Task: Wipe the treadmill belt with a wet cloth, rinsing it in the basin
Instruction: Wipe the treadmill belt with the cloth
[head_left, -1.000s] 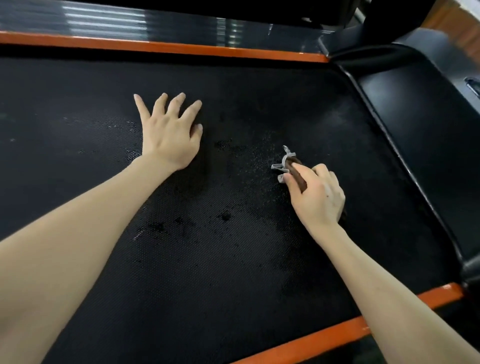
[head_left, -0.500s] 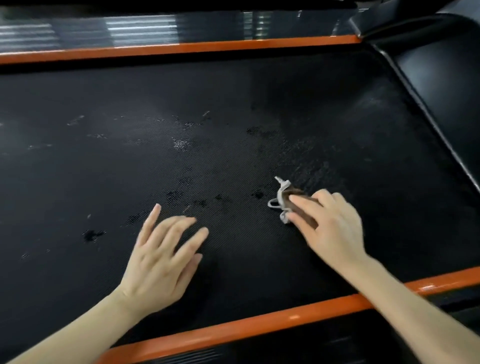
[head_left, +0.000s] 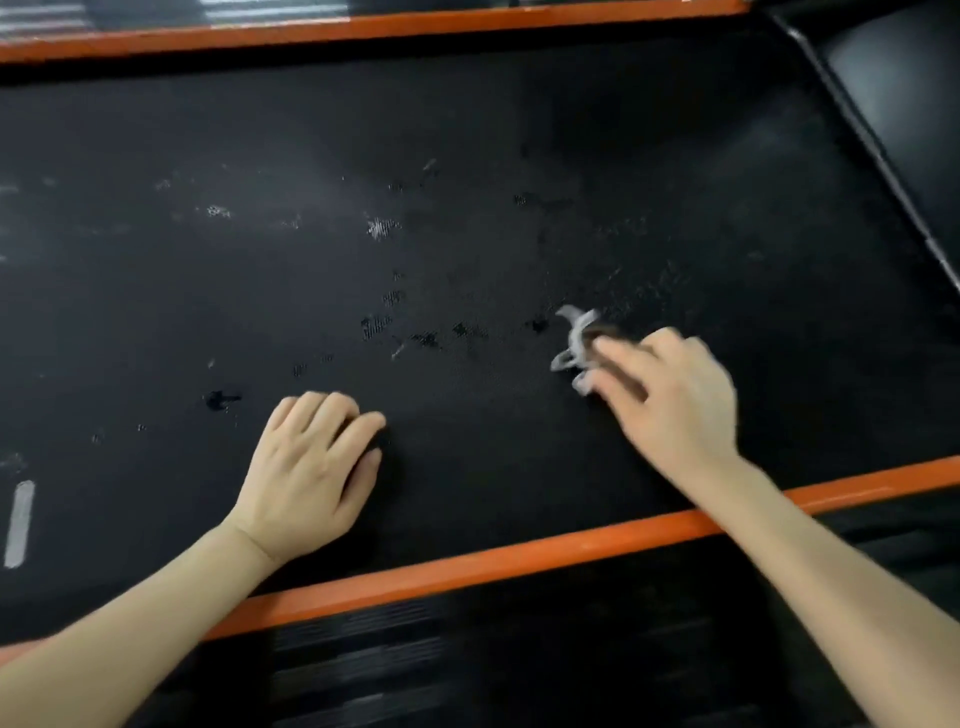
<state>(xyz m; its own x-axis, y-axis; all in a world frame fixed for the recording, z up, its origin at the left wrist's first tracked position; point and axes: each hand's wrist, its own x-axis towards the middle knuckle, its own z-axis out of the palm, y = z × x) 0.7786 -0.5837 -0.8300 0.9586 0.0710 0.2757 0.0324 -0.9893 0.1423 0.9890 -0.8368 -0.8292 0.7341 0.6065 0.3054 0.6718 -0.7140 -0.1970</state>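
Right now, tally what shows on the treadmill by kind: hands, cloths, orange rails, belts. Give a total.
hands: 2, left hand and right hand
cloth: 1
orange rails: 2, far rail and near rail
belt: 1
total: 6

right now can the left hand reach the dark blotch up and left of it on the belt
Probably yes. The left hand rests on the belt close to the dark blotch, with only bare belt between them; the right hand holds the cloth farther right.
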